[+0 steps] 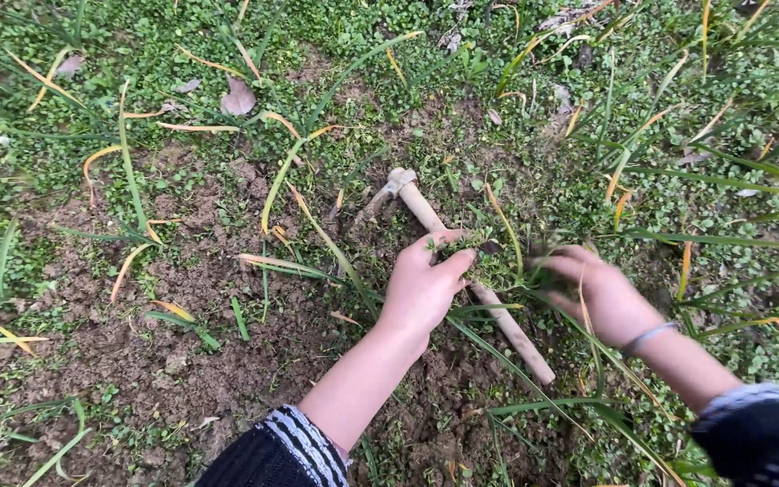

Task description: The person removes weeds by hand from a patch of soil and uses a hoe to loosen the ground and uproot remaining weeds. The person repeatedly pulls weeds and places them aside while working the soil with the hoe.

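My left hand [423,287] reaches forward over bare soil, its fingers pinching a small clump of green weeds [484,261]. It lies across the wooden handle [511,329] of a small hoe on the ground. The hoe's blade end [396,183] points away from me, dug into the dirt. My right hand [599,296], with a metal bangle [646,336] on the wrist, is blurred and grasps into the low weeds and grass blades to the right of the handle. Both sleeves are dark with striped cuffs.
Dug brown soil [182,298] spreads to the left and below. Dense low green weeds [678,162] cover the top and right. Long green and yellowing grass blades [299,162] cross the ground. A dry leaf [238,97] lies at the upper left.
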